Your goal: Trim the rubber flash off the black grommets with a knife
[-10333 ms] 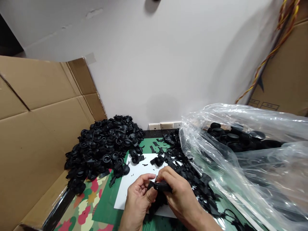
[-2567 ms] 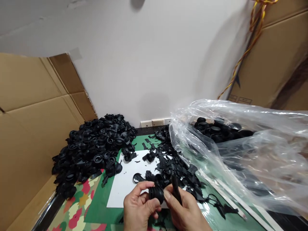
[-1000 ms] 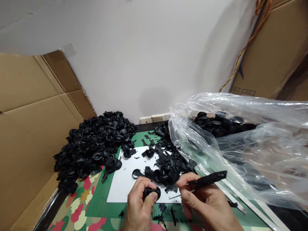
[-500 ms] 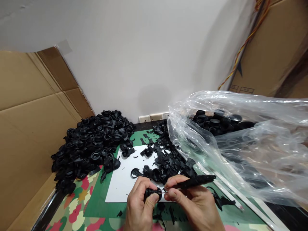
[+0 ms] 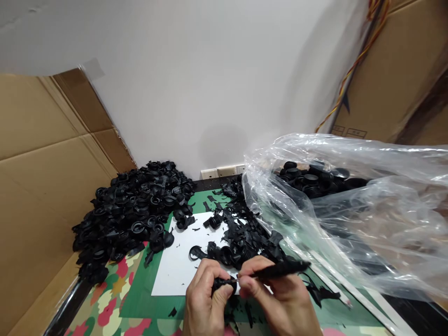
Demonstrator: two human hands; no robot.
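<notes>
My left hand [image 5: 205, 301] is closed around a small black ribbed rubber part [image 5: 223, 283], held just above a white sheet [image 5: 177, 270]. My right hand [image 5: 276, 298] pinches a black-handled knife [image 5: 280, 269] whose thin blade tip touches the part. Both hands meet low in the middle of the view, over the sheet's near edge. Black rubber trimmings [image 5: 245, 238] lie scattered right behind my fingers.
A big heap of black rubber parts [image 5: 133, 212] lies at the left against a cardboard wall [image 5: 42, 186]. A clear plastic bag [image 5: 350, 210] with more black parts spreads across the right. The table has a green flowered cover [image 5: 115, 308]. Cardboard boxes [image 5: 395, 79] stand at the back right.
My right hand swung the knife in from the right until its tip met the part in my left hand. My left hand has stayed closed on that part.
</notes>
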